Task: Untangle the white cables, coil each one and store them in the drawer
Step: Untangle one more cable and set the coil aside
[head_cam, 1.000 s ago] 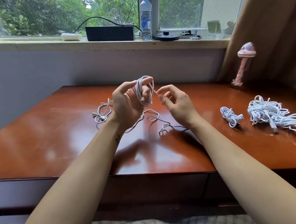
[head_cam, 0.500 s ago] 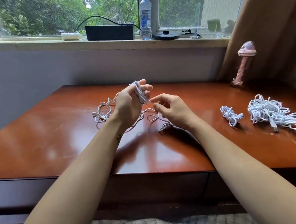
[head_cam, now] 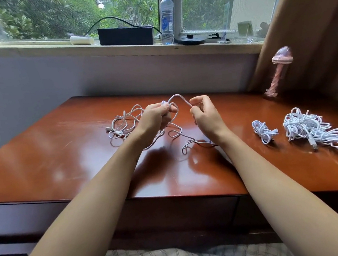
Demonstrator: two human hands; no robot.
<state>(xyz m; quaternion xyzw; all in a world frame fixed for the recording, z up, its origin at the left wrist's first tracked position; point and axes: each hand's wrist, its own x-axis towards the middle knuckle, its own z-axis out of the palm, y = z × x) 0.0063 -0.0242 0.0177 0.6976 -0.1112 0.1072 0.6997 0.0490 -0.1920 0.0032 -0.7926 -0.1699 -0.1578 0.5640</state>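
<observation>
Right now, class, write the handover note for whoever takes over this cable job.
Left hand grips loops of a white cable; right hand pinches the same cable, a span arching between them. Its remainder trails loose on the desk, tangled towards the left.
Done: one small coiled cable lies at right.
Left: finish this coil, sort the messy cable pile right of the small one, stow all away.

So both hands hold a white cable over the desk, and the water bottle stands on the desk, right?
No. In the head view the water bottle stands on the windowsill, not the desk. The left hand and right hand do hold the white cable.
</observation>
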